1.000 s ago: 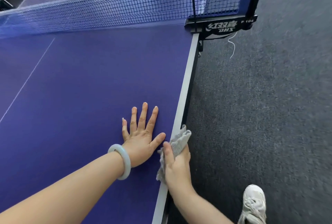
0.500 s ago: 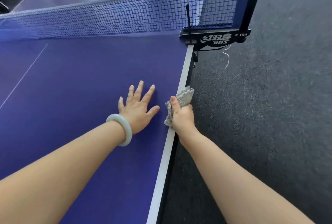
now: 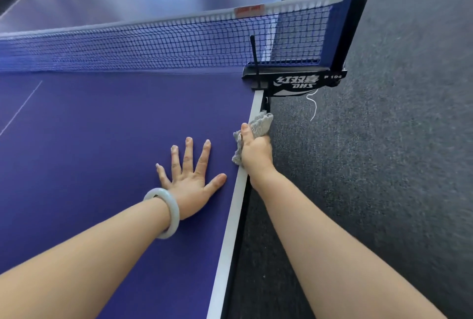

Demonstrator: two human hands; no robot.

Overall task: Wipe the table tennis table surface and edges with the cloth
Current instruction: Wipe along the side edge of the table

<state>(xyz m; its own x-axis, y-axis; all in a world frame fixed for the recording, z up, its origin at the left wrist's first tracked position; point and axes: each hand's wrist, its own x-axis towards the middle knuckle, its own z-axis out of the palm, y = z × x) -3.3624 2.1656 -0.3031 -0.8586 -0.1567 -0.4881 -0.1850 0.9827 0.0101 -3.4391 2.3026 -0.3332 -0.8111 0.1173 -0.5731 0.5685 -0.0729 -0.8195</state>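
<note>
Head view: I see a matte blue worktop with a white edge stripe, beside dark, coarse carpet.
Right grip: curled round a crumpled grey terry cloth, thumb on top, at the side edge near the black net clamp.
Left grip: flat, fingers spread on the blue surface; smooth pale bangle on its wrist.
Hidden: right fingers lie below the edge; the cloth is partly covered.
</note>
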